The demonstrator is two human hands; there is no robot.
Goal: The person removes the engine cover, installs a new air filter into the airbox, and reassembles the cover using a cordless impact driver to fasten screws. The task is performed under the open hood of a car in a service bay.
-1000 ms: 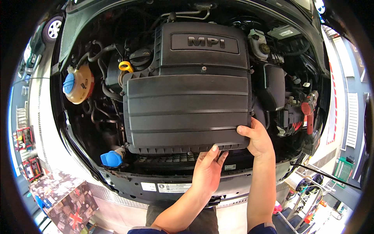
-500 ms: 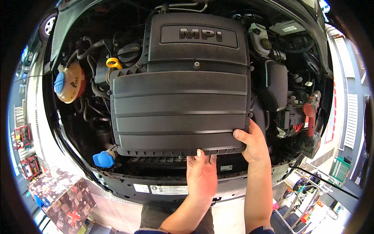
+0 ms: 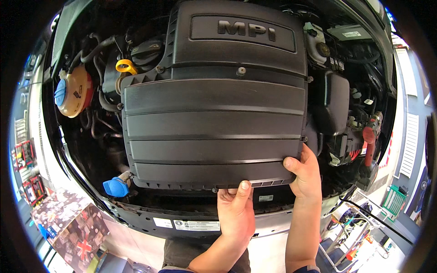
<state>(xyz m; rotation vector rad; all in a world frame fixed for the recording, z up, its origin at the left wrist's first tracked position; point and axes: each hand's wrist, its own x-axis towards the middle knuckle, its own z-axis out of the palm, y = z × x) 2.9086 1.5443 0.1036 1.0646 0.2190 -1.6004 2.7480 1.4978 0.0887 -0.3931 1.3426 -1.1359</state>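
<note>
A large black plastic engine cover (image 3: 214, 123) with ribbed panels spans the middle of the engine bay. My left hand (image 3: 236, 211) holds its front edge from below, thumb up against the rim and the other fingers partly hidden underneath. At the front right corner, my right hand (image 3: 305, 175) grips the cover with the thumb on top and fingers curled round the side. The cover sits slightly turned, and its underside is hidden.
On the left are a coolant tank (image 3: 75, 93) with a blue cap, a yellow dipstick loop (image 3: 126, 67) and a blue filler cap (image 3: 117, 187). A red clamp (image 3: 369, 139) is at the battery side, right. A wheeled cart (image 3: 348, 236) and a patterned box (image 3: 73, 223) stand beyond the car.
The engine cover looks larger and nearer, raised a little and turned slightly clockwise. Both hands have kept their hold; the right hand has shifted right with its corner. The view has moved slightly closer.
</note>
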